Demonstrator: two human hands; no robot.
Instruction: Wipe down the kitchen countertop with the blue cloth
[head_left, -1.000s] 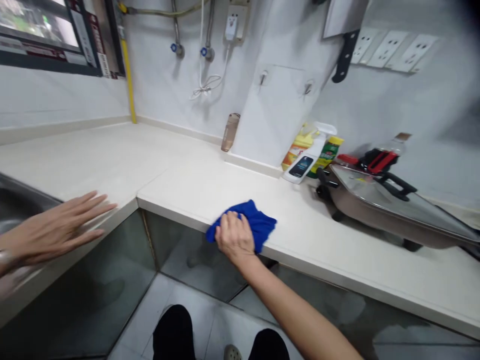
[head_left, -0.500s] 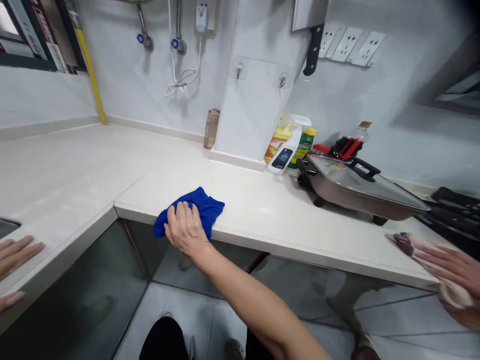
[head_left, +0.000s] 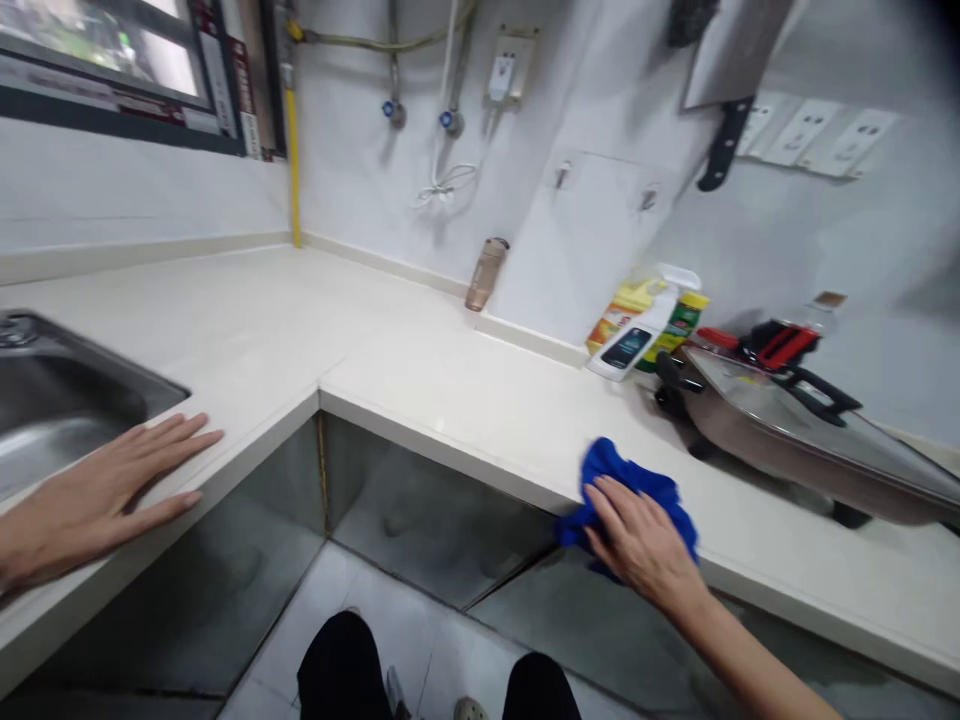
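Person's 2 bare hands, well apart, at a corner counter (head_left: 442,400). R hand (head_left: 645,540): fingers curved over & clasped on a blue cloth (head_left: 622,470), which is bunched on the counter's front edge, part on top, part hanging over; prob. held thus so the fabric follows the edge's bend. Hand & cloth slightly blurred; grip under the palm can't be seen. L hand (head_left: 112,495): holds nothing; palm down, fingers spread, on the strip betw. sink (head_left: 82,390) & front edge; likely a brace for the body's lean.

Farther out: lidded pan (head_left: 780,445), R of the cloth & apart from it, set back toward the wall on short feet, which presumably keep its base off the surface. Behind its L end, 3 cleaning-type bottles grouped close: white spray bottle (head_left: 634,335) in front, yellow jug (head_left: 619,312) & green bottle (head_left: 681,325) behind, prob. to leave the front strip free. Brown drink bottle (head_left: 487,275): upright by the wall pillar's L side, perhaps for the same reason.

Wall: cleaver (head_left: 735,70), handle down, well above the counter; its upper support is out of frame. 2 blue-knobbed valves (head_left: 450,122) & yellow pipe (head_left: 293,160) farther L.
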